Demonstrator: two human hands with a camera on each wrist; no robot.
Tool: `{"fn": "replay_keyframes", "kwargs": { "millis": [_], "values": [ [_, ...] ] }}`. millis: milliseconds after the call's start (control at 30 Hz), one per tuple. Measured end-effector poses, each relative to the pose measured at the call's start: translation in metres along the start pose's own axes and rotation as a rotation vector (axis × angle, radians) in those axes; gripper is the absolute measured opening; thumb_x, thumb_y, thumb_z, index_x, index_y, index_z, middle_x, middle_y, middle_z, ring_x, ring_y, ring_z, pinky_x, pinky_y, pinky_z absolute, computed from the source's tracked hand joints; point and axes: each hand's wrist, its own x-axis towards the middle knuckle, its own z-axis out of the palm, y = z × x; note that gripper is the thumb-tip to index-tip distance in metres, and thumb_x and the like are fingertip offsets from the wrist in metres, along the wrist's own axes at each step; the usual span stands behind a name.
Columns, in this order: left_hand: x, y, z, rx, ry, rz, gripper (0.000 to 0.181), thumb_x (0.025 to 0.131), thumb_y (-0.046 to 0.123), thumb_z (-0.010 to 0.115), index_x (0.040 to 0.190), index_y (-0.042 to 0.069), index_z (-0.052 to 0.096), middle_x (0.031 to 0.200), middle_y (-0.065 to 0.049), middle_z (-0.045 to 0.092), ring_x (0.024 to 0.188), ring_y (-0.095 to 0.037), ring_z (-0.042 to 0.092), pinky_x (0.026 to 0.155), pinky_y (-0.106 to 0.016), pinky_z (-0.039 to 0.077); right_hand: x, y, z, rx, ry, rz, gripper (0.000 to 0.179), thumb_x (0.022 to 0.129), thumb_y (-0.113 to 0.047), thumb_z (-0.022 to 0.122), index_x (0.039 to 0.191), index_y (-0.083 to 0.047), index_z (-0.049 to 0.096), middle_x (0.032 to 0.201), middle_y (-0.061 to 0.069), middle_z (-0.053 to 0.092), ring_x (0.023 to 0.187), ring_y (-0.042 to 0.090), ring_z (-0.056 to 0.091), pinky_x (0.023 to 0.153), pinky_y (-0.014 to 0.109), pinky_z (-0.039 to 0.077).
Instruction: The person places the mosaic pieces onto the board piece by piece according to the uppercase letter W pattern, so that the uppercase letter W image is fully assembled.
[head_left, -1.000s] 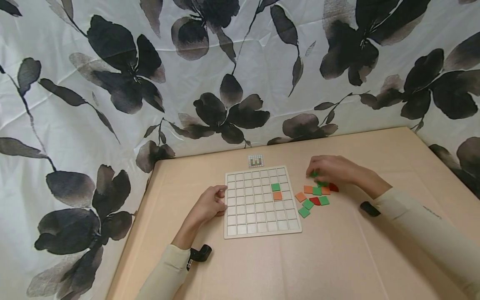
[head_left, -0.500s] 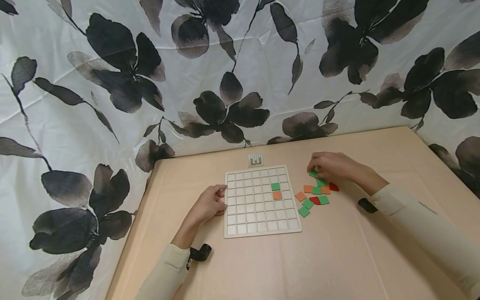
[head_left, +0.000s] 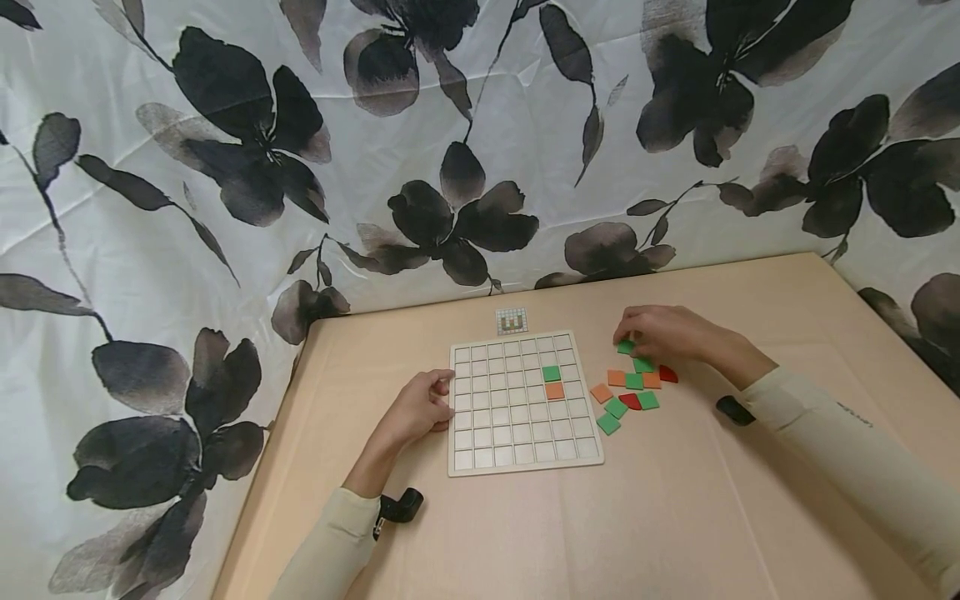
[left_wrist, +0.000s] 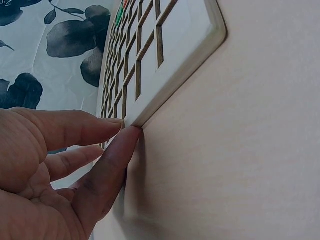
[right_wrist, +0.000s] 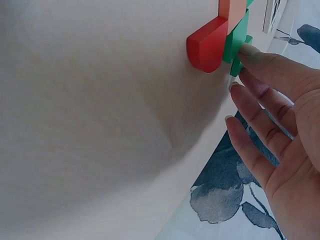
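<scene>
i've the right hand (head_left: 665,331) pinching a green square tile (head_left: 625,346), askew; the relaxed left hand (head_left: 411,407) touches the gridded board (head_left: 501,419).

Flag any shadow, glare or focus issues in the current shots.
Head: no strong glare; soft shadow on the tabletop along the right sleeve; the small gridded card is too small for fine detail. Left wrist: shadow beside the left hand, tabletop looks soft. Right wrist: dim, broad soft-edged shadow across the tabletop, but the red tile's outline is clear.
</scene>
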Motion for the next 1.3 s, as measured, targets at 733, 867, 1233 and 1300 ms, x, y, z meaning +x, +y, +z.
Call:
{"fn": "replay_keyframes", "kwargs": {
  "millis": [733,867,1233,1300],
  "values": [
    [0.0017,-0.0011,0.0006,-0.005,0.005,0.000,0.068,0.084,-0.018,0.067,0.147,-0.002,0.048,0.110,-0.015,0.047,0.083,-0.019,0.054,0.062,-0.033,0.058,0.0057,0.0044,0.0023,-0.036,-0.023,0.016,0.024,0.081,-0.018,0.086,0.103,-0.014,0.078,0.095,-0.002,0.063,0.083,0.014,0.057,0.075,0.039,0.055],
    [0.0024,-0.0019,0.0008,-0.003,0.005,-0.002,0.068,0.084,-0.018,0.067,0.147,-0.002,0.048,0.110,-0.015,0.047,0.083,-0.020,0.054,0.061,-0.032,0.058,0.0057,0.0061,0.0034,-0.068,-0.021,0.025,0.020,0.083,-0.023,0.084,0.100,-0.016,0.075,0.096,-0.004,0.063,0.084,0.013,0.057,0.075,0.040,0.055],
    [0.0026,-0.0014,0.0011,-0.005,0.004,0.000,0.069,0.083,-0.019,0.066,0.147,-0.002,0.048,0.111,-0.016,0.047,0.083,-0.019,0.054,0.061,-0.032,0.058,0.0058,0.0057,-0.0002,-0.033,0.009,0.022,0.016,0.082,-0.025,0.082,0.094,-0.024,0.072,0.085,-0.009,0.064,0.077,0.010,0.056,0.065,0.030,0.049],
    [0.0024,-0.0014,0.0008,-0.005,0.004,0.000,0.069,0.083,-0.019,0.066,0.147,-0.002,0.048,0.110,-0.015,0.047,0.082,-0.019,0.054,0.061,-0.032,0.058,0.0058,0.0048,-0.0013,-0.031,0.011,0.011,0.016,0.082,-0.025,0.082,0.095,-0.024,0.072,0.085,-0.009,0.064,0.076,0.009,0.056,0.065,0.030,0.049]
  ]
}}
